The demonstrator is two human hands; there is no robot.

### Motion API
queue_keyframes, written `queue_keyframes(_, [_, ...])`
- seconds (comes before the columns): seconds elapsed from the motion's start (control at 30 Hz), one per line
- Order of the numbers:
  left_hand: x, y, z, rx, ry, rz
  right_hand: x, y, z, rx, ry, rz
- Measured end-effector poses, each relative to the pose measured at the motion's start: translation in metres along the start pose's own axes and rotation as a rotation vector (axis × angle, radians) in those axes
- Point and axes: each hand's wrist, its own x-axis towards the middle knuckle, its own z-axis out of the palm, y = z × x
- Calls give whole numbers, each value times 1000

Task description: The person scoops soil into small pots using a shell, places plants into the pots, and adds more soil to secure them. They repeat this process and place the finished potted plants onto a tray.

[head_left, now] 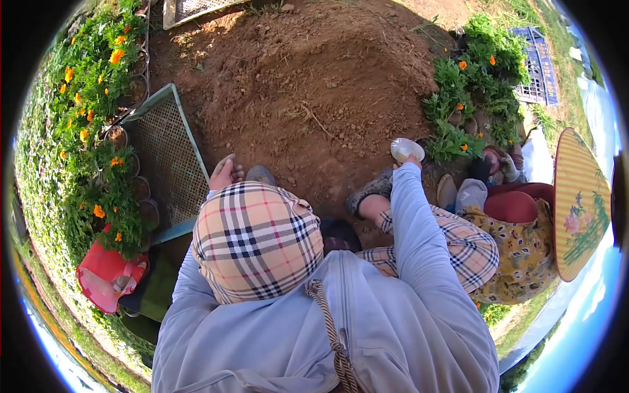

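Note:
My right hand (409, 161) is closed on the near rim of a shallow, shiny metal bowl (405, 149), just above the soil. What the bowl holds, if anything, I cannot make out. To the left, my left hand (226, 173) is over the ground beside the green plastic crate (190, 134), near my knee. Its fingers look loosely apart, with nothing visible in them. Between and beyond my hands lies loose brown soil (314, 85), heaped higher toward the back. Plaid cloth covers my knees.
Potted orange marigolds (85, 134) line the left, more marigold plants (468, 98) stand right. A person in a woven hat (580, 203) crouches close at my right; another in a red hat (108, 275) is at left. A blue crate (537, 65) stands back right.

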Motion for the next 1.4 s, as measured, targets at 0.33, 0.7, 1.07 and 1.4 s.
queue_keyframes(0.33, [23,-4,70,147,-275,-99,-39,-17,4,11,-57,-288])
queue_keyframes(0.7, [12,16,120,220,-642,-320,-231,20,44,-31,-1107,-451])
queue_keyframes(1.07, [57,-12,74,314,-123,27,-158,46,54,-234,-795,-349])
queue_keyframes(1.4, [69,-2,98,309,-133,-347,-115,29,65,-225,-795,-37])
